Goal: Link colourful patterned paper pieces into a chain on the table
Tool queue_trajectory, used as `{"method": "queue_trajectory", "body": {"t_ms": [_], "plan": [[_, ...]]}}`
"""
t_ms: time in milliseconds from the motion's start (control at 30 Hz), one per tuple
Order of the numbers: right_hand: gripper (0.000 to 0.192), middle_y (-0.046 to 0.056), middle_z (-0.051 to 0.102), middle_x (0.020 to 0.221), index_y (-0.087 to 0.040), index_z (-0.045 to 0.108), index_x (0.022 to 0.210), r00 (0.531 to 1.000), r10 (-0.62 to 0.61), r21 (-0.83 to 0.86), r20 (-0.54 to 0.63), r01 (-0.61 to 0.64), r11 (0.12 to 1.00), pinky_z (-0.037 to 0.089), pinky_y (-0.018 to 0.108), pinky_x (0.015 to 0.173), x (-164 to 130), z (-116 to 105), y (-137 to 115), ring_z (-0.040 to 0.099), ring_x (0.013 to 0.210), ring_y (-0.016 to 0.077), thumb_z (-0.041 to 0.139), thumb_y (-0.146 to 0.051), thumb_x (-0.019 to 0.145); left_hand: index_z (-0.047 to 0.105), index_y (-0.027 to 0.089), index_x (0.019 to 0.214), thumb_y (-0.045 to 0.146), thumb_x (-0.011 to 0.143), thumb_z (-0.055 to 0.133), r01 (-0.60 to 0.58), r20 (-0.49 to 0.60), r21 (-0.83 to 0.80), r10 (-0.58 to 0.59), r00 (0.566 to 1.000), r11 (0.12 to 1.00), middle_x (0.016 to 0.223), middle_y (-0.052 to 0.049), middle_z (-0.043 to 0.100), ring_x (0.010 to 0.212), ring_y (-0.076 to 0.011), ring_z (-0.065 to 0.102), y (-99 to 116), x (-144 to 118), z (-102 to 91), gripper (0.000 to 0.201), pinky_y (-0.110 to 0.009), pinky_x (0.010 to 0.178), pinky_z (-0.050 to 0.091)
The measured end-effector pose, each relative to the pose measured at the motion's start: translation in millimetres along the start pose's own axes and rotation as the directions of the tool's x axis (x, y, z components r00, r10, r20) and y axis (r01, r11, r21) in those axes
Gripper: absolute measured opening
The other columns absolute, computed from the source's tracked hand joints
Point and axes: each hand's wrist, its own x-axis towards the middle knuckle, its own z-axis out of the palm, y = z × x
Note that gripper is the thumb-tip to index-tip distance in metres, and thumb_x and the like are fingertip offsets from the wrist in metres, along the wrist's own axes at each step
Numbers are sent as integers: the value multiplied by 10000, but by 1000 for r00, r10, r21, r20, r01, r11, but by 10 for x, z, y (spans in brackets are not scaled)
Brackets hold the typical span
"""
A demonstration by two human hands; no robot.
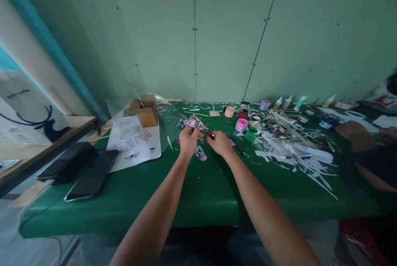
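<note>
My left hand (187,140) pinches a small colourful printed paper piece (194,123) above the green table (198,191). Close to its right, my right hand (220,142) grips small scissors (208,132) whose blades reach toward that piece. More colourful paper cutouts (201,153) lie on the table just under and behind both hands. Both arms stretch forward from the bottom of the view.
Two dark phones (93,174) and a printed sheet (133,140) lie at left, with an open cardboard box (146,113) behind. Paint pots (242,125), a green tape roll (252,134), wooden sticks (288,125) and white paper scraps (297,154) crowd the right. Another person's arm (366,150) rests at far right.
</note>
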Motion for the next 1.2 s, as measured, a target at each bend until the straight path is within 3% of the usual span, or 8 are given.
{"method": "queue_trajectory", "body": {"t_ms": [467,733,967,1200], "plan": [[229,49,626,613,-164,614,642,1000,0,12,-3,0,1000,225,232,481,11,12,9,512,521,140,487,-283,789,561,152,643,313,732,581,-5,-23,29,6,1000,1000,595,-42,656,580,-193,665,-3,-13,16,185,-299,571,548],[262,91,682,697,-159,670,709,998,62,-153,-16,-64,986,243,247,492,7,8,-43,599,609,177,495,-325,812,575,155,638,316,731,576,0,-31,42,1,1000,999,594,-37,656,575,-190,659,10,-13,21,186,-290,556,536],[297,135,711,816,-152,708,791,988,151,-252,6,-145,957,342,249,543,19,28,-59,662,739,235,501,-361,827,553,166,637,269,711,568,8,-31,69,-6,999,998,577,-20,645,588,-201,670,8,-32,33,128,-288,550,534],[306,142,711,861,-160,703,839,986,163,-334,-19,-160,929,407,261,623,15,27,-39,669,804,248,491,-381,842,561,166,618,302,723,574,13,-8,92,-12,1000,996,533,-23,632,550,-191,655,-19,-28,46,173,-279,561,515]]}}
